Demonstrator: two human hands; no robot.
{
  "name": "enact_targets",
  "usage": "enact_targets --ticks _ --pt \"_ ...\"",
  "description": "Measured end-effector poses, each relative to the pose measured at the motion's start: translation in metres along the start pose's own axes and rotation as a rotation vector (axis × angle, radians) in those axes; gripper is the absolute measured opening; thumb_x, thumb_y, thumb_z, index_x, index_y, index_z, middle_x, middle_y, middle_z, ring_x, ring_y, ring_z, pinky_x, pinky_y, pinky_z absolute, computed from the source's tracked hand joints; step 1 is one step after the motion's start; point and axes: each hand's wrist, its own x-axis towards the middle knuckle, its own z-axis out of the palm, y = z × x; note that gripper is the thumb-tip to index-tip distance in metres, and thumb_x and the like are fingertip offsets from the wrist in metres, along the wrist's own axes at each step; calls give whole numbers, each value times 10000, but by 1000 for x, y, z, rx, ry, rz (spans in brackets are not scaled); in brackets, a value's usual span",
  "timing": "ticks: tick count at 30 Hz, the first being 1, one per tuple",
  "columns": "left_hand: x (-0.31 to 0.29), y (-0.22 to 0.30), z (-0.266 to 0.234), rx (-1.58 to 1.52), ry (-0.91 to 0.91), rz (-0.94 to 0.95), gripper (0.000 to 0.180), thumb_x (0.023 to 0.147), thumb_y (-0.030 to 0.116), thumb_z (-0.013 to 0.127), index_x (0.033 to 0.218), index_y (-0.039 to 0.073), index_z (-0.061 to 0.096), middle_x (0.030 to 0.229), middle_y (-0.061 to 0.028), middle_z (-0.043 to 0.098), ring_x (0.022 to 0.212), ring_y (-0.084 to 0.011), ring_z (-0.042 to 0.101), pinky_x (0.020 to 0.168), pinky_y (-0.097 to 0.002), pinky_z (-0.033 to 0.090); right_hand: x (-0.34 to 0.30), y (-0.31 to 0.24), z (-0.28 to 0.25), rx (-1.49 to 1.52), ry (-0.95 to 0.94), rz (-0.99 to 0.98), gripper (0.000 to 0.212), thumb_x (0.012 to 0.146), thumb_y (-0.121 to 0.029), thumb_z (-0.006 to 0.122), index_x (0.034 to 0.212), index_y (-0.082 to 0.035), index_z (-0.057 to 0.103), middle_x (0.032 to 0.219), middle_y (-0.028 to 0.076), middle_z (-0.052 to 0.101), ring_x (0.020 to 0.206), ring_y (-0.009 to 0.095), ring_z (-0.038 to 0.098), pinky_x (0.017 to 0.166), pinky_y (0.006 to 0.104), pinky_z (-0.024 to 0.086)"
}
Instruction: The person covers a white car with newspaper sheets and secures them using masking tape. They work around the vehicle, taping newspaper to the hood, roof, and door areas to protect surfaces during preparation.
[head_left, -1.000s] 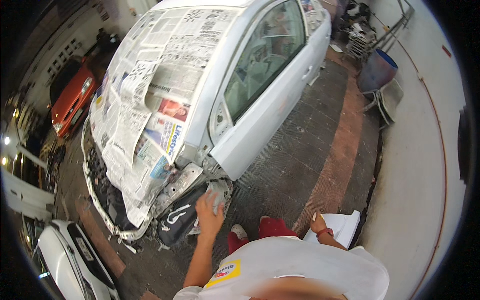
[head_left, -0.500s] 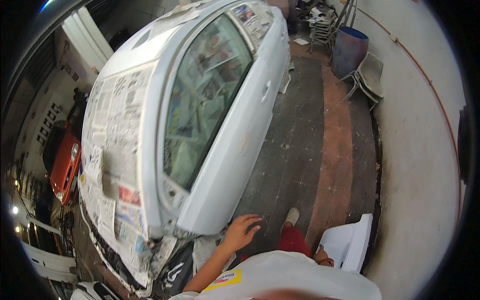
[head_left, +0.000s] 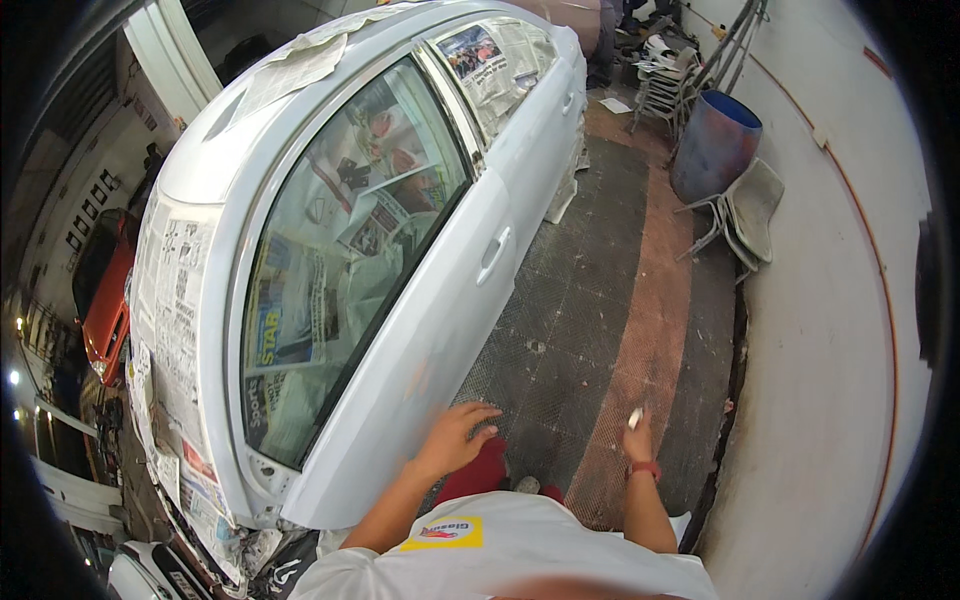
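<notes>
A pale white-blue car (head_left: pixel 205 175) stands on my left, its windscreen and rear side window covered with newspaper. My left hand (head_left: pixel 458 440) is beside the lower edge of the front door (head_left: pixel 420 350), fingers stretched and apart, holding nothing. Whether it touches the door I cannot tell. The door has a faint tan patch and a handle (head_left: pixel 494 256). Over the floor to my right, my right hand (head_left: pixel 638 443) is closed around a small whitish piece (head_left: pixel 636 418), too small to name. A red band circles that wrist.
A blue drum (head_left: pixel 715 145) and stacked chairs (head_left: pixel 745 215) stand along the right wall (head_left: pixel 840 330). The dark tiled floor (head_left: pixel 555 310) carries a reddish strip (head_left: pixel 640 330). A red car (head_left: pixel 108 300) is at the far left. Poles (head_left: pixel 735 45) lean at the back.
My view has shifted along the car, with the door now nearer. My right hand has risen from beside a white panel at lower right and now shows a small whitish piece.
</notes>
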Motion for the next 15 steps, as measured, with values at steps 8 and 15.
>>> enact_targets --ticks 8,15 --pt "176 -96 23 -177 -141 9 333 1041 234 725 1347 106 751 1368 -171 721 1287 -395 663 1119 -485 519 162 -398 70 355 -230 -547 585 1105 -80 595 1668 -125 443 968 69 771 677 103 697 607 254 559" --pt "338 -136 -58 -160 96 -76 356 1027 229 746 1361 104 745 1373 -136 727 1293 -373 662 1132 -465 499 238 -692 118 382 -338 -937 315 1112 -185 627 1380 -78 751 867 -5 671 617 47 532 556 223 442"
